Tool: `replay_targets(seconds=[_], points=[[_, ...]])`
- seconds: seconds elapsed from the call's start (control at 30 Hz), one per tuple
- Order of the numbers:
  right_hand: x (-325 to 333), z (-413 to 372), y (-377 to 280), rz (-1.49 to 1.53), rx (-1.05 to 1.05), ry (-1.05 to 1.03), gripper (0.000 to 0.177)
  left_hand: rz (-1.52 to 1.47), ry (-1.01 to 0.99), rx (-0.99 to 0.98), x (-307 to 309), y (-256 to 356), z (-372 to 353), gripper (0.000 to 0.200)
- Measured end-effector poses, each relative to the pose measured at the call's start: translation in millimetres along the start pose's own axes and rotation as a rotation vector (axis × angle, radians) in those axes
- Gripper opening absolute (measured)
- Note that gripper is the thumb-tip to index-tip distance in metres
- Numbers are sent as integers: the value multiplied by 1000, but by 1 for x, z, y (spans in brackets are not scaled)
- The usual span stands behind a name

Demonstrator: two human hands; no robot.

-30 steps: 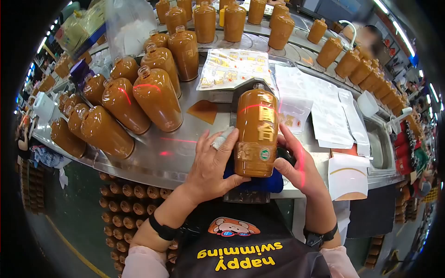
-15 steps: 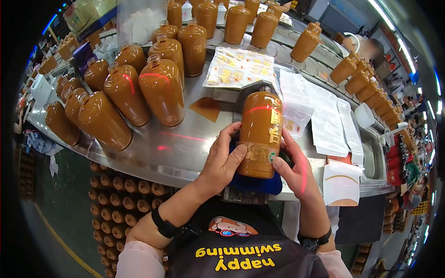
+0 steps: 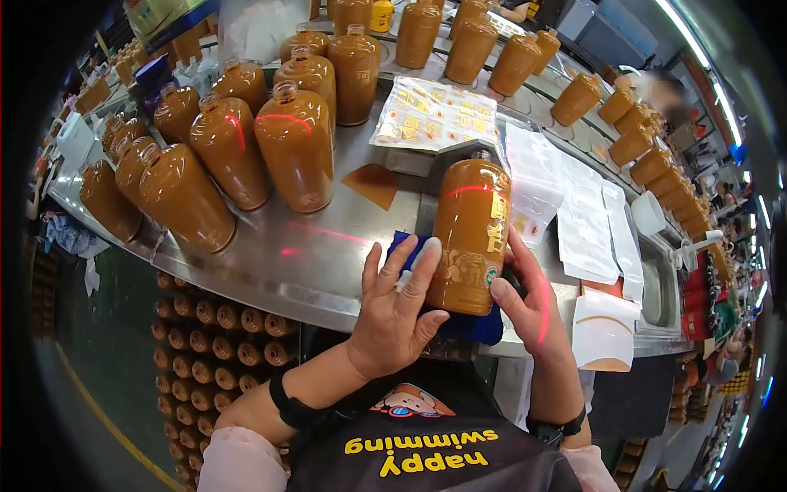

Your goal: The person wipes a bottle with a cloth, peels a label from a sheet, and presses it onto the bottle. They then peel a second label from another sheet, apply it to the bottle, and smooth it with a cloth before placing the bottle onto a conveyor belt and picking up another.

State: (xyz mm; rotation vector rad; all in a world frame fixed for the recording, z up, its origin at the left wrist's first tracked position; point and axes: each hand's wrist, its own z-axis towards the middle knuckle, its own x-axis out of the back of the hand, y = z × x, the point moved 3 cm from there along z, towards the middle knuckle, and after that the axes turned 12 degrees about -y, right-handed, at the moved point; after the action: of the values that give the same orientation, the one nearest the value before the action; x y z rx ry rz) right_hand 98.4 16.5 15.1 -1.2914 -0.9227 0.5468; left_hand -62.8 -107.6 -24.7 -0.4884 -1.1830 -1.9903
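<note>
A glossy brown bottle [image 3: 466, 238] with gold characters and a small green round mark lies tilted in front of me, its neck pointing away. My right hand [image 3: 533, 299] grips its lower right side, thumb on the front and fingers partly hidden behind. Beside its lower left edge, my left hand [image 3: 398, 307] is open with fingers spread. A small white bit shows at those fingers; I cannot make out what it is. Blue cloth [image 3: 484, 328] shows under the bottle and behind the left fingers. A red laser line crosses the bottle and my right hand.
Several brown bottles [image 3: 295, 148] stand on the metal table [image 3: 303, 262] to the left. Sheets of gold stickers [image 3: 434, 115] lie beyond my bottle, with white backing sheets [image 3: 582, 221] to the right. More bottles [image 3: 576, 100] line a conveyor; crated ones [image 3: 217, 344] stand below.
My left hand has come off the bottle and spread its fingers, uncovering blue cloth. My right hand still holds the bottle. Bottles on the conveyor have shifted.
</note>
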Motion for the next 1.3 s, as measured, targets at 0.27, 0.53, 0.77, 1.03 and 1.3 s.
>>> replay_targets(seconds=[0.27,0.53,0.77,1.03,1.3], points=[[-3,0,-6,-3,-18,-2,77,25,-35,27,5,3,1,69],[-3,0,-6,19,-18,-14,78,51,-36,4,0,0,0,64],[-4,0,-5,3,-4,-1,78,12,4,-2,-1,-1,-1,63],[-1,-1,-2,-50,-6,-4,78,0,-14,25,-3,0,0,67],[-2,-2,-5,-64,-2,-14,78,214,-84,-131,4,23,9,73]])
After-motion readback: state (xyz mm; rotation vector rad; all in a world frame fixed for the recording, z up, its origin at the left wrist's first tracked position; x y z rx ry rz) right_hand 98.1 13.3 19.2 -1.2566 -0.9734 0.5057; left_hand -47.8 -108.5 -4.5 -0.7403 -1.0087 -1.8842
